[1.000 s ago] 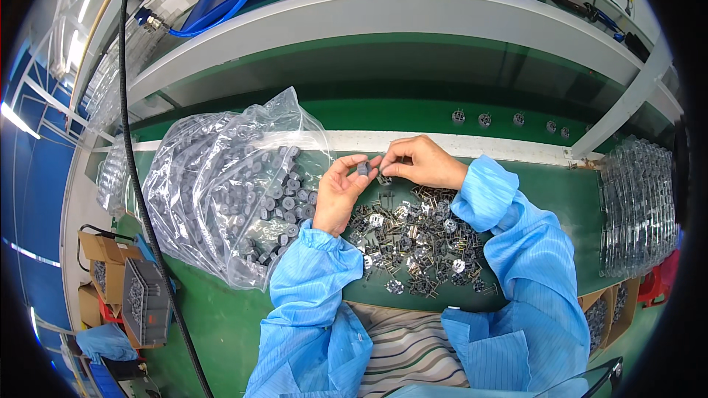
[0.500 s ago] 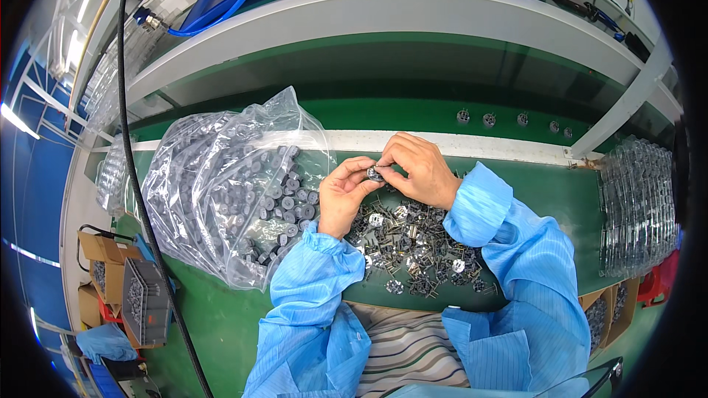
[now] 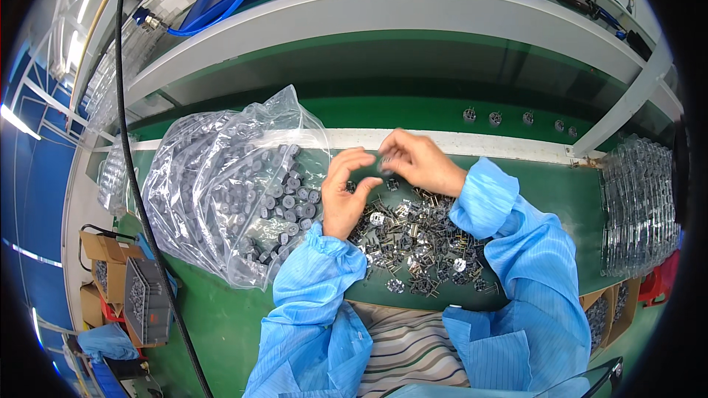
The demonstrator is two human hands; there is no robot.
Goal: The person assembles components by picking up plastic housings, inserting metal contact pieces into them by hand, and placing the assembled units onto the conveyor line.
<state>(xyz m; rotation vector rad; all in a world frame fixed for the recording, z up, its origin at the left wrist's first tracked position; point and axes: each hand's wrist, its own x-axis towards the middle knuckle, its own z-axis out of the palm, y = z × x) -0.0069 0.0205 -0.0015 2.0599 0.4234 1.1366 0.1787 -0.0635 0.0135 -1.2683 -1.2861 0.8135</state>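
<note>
I hold left hand (image 3: 342, 197) beside the parts pile (image 3: 414, 239), fingers spread; right hand (image 3: 422, 167), beyond the pile, pinches a blurred part (image 3: 384, 167).

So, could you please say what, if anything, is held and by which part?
The right hand holds a small round grey part, apparently by its edge, though blurred; the left hand is empty.

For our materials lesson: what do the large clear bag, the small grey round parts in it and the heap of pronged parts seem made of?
Large clear bag: glossy plastic film, from its see-through creases and highlights.
Small grey round parts: probably matte plastic, perhaps rubber; they barely shine.
Heap of silvery pronged parts: apparently mostly metal, from its bright glints.
</note>
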